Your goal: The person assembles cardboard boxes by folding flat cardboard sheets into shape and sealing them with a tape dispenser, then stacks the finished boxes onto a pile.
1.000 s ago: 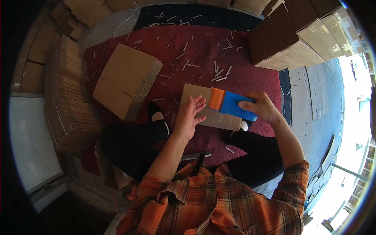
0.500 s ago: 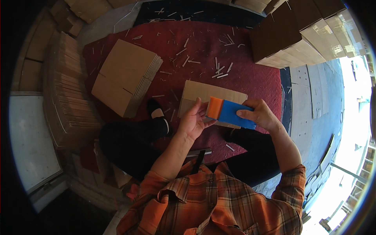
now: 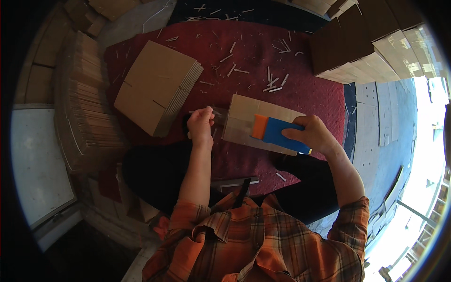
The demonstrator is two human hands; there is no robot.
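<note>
My right hand (image 3: 315, 135) grips a blue and orange tape dispenser (image 3: 281, 131) by its blue end, thumb on top. The orange end points left, over a flat brown cardboard box (image 3: 243, 107) between my legs. Left of that box, my left hand (image 3: 201, 124) is closed, its fingertips pinching what looks like a strip of clear tape (image 3: 219, 113). The strip spans from these fingers toward the box's left edge. The dispenser covers part of the box top, and I cannot make out whether it touches the cardboard.
A stack of flattened cartons (image 3: 157, 87) lies on the red floor cloth (image 3: 221, 42), among scattered cardboard strips (image 3: 275, 84). More flattened cartons (image 3: 89, 103) stand in a row at the left. Large boxes (image 3: 361, 42) are piled at the far right.
My left hand has left the dispenser's orange end, moved left and closed on the tape strip. The dispenser stays in my right hand over the box. The whole view has shifted slightly.
</note>
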